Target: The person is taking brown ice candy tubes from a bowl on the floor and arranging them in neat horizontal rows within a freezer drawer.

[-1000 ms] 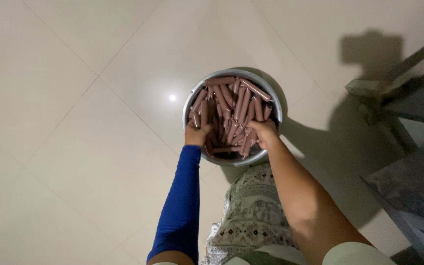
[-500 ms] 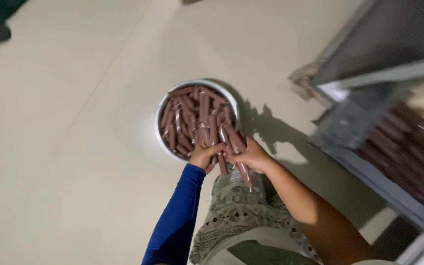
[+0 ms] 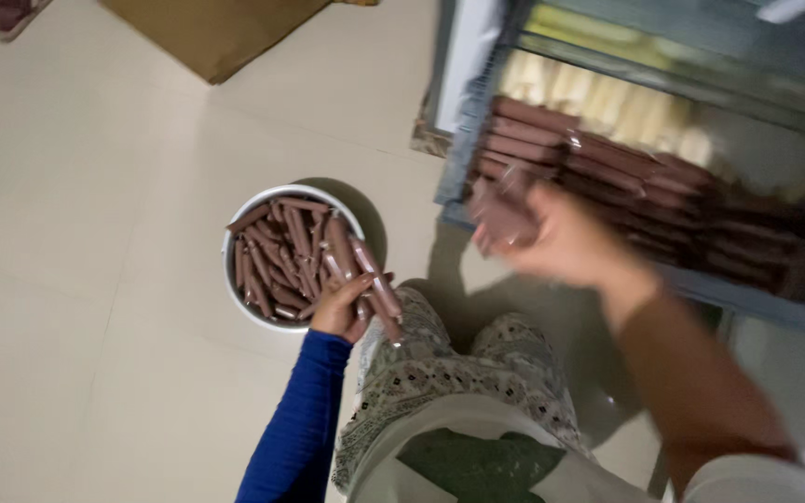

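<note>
Left hand [image 3: 339, 307]: gripping several sausages [image 3: 376, 291] at bowl [image 3: 235, 279] rim.
Right hand [image 3: 552, 237]: blurred, closed on sausages, at tray [image 3: 645, 186].
Technique: lay them parallel with stacked rows.

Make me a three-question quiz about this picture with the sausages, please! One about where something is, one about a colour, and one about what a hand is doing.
1. Where does the bowl of sausages sit?
A. on the floor
B. on a chair
C. in the cabinet

2. What colour is the left sleeve?
A. red
B. blue
C. yellow

3. What is the left hand doing?
A. resting flat on the floor
B. holding a few sausages at the bowl's edge
C. covering the bowl with a lid

Answers: 1 A, pale tiles lie all round the bowl. 2 B, the sleeve is bright blue. 3 B, its fingers wrap sausages.
</note>
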